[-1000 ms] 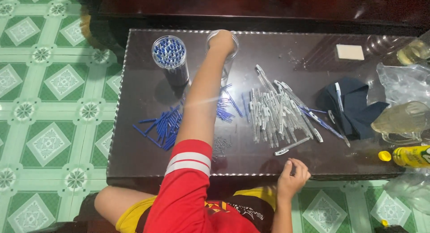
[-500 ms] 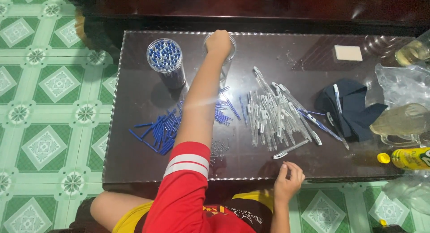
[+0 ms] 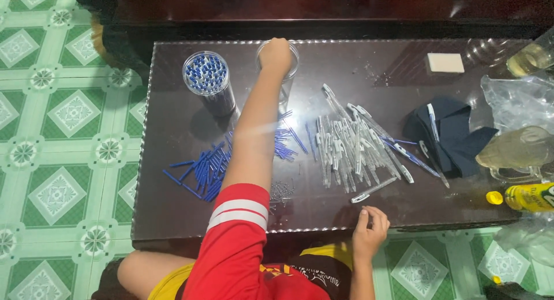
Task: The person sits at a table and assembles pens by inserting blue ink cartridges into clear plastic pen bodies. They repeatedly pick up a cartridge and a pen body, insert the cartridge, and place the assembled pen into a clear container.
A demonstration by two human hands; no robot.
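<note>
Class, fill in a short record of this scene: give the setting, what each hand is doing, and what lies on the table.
Setting: dark glass-topped table on a green tiled floor
Left hand: at the mouth of a clear cup
Right hand: resting at the table's near edge, fingers curled
Second cup: full of blue caps
Middle: pile of clear pen barrels
Left: loose blue pieces
Right: dark cloth, yellow bottle

Glossy dark table top (image 3: 173,179); clear plastic cup (image 3: 209,81) and pen barrels (image 3: 352,144); matt navy cloth (image 3: 456,141).
</note>
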